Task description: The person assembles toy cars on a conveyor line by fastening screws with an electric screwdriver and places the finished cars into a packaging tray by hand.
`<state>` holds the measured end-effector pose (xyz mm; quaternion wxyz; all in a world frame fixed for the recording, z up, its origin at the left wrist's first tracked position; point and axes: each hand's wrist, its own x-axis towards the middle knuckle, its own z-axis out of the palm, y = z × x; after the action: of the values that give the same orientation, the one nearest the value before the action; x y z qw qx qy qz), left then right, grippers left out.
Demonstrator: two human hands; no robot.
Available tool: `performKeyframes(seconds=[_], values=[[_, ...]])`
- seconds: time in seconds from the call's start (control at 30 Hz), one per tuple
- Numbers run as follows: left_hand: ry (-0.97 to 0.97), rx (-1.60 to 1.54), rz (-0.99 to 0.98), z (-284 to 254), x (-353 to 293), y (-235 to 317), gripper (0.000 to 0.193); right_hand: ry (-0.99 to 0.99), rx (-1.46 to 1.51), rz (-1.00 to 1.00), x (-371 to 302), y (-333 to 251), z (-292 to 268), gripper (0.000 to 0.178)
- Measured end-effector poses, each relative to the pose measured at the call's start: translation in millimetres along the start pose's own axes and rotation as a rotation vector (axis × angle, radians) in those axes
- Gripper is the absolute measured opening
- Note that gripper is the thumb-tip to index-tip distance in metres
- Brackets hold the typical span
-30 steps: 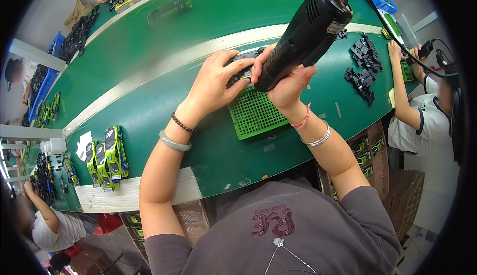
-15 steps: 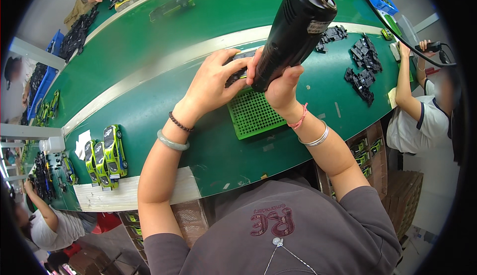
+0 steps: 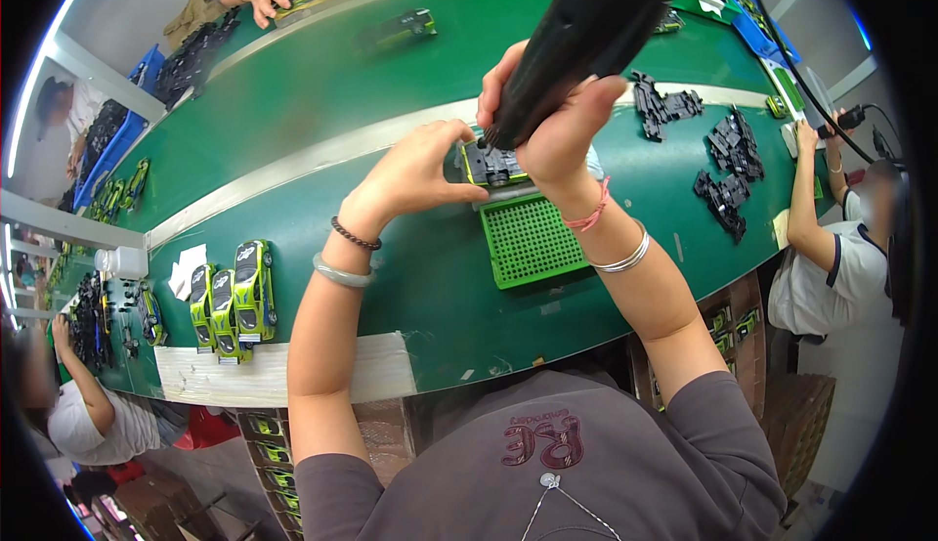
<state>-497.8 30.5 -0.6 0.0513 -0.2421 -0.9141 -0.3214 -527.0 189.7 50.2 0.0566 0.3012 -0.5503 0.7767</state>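
My right hand [image 3: 562, 126] is wrapped round a black electric screwdriver [image 3: 596, 33], tilted with its lower end over a toy car [image 3: 496, 168]. The car lies with its dark underside up, showing grey parts and a yellow-green edge. My left hand [image 3: 415, 170] grips the car's left end between thumb and fingers. My right hand and the tool hide part of the car, and the screwdriver's bit cannot be made out. Just nearer than the car is a green perforated basket [image 3: 535, 241].
Three yellow-green toy cars [image 3: 234, 297] stand at left beside white paper [image 3: 186, 270]. Black chassis parts [image 3: 733, 150] lie at right. Across the green table [image 3: 322, 165] runs a pale strip. Co-workers sit left, right and opposite. A black cable [image 3: 782, 52] hangs at upper right.
The screwdriver and my right hand have lifted away from my left fingers, exposing more of the car's underside. My left hand stays at the car's end. The whole view has shifted slightly.
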Motion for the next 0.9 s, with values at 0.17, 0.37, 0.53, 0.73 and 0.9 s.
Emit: performKeyframes(seconds=[0.17,0.37,0.53,0.73,0.9], values=[[0.034,-0.060,0.062,4,1,-1,0.058,-0.055,0.022,0.033,-6,20,3,0.097],[0.012,-0.074,0.052,2,-1,0,0.057,-0.103,-0.011,0.048,-6,31,4,0.095],[0.031,-0.077,0.076,2,0,-2,0.055,-0.077,0.044,-0.036,-4,34,14,0.078],[-0.001,-0.089,0.009,-3,0,0,0.054,-0.083,-0.007,-0.014,1,35,16,0.077],[0.032,-0.125,0.045,-6,2,9,0.056,-0.077,-0.020,-0.018,-1,33,16,0.076]])
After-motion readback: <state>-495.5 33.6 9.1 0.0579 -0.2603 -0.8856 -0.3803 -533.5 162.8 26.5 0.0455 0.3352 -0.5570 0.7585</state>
